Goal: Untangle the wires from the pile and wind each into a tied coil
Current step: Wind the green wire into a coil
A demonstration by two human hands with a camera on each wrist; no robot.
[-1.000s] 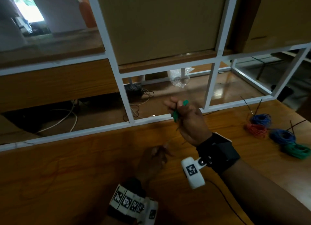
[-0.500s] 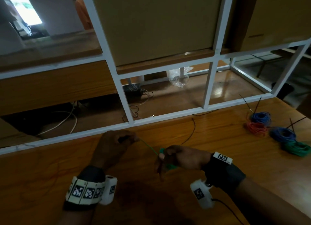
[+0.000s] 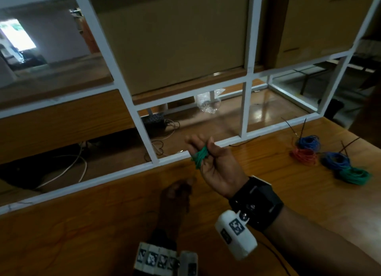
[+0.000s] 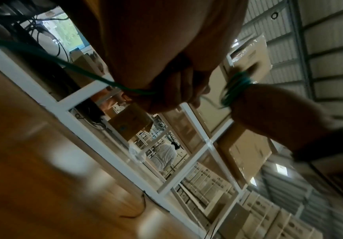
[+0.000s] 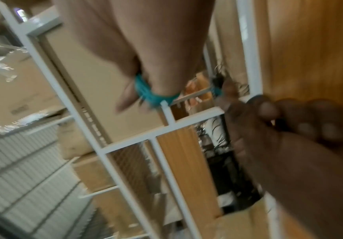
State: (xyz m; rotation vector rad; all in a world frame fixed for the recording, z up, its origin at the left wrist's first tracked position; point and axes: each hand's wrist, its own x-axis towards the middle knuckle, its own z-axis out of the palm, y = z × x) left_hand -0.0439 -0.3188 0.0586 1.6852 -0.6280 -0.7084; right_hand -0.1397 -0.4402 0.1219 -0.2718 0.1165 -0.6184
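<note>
Head view shows your left hand (image 3: 175, 195) lowest and nearest you, held low over the wooden table (image 3: 82, 234), with its fingers closed around the free run of the green wire (image 4: 97, 77); the left wrist view confirms the strand passing through that fist. Just above and beyond it, your right hand (image 3: 216, 164) is raised with the palm turned toward you, and the wound part of the green wire, a small green coil (image 3: 199, 157), is looped around its fingers and pinned under the thumb. A short length of wire runs from that coil back to the left fist. Off to the right of your right hand, well apart from it, four finished coils lie on the table: a green finished coil (image 3: 355, 175) nearest you, a blue coil (image 3: 335, 160) touching it just behind, then a red coil (image 3: 305, 156), and a second blue coil (image 3: 309, 142) farthest away, resting against the red one. Dark tie ends stick up from these coils. Beyond both hands, the white frame (image 3: 144, 166) borders the table's far edge, with cardboard boxes (image 3: 175, 38) behind it.
</note>
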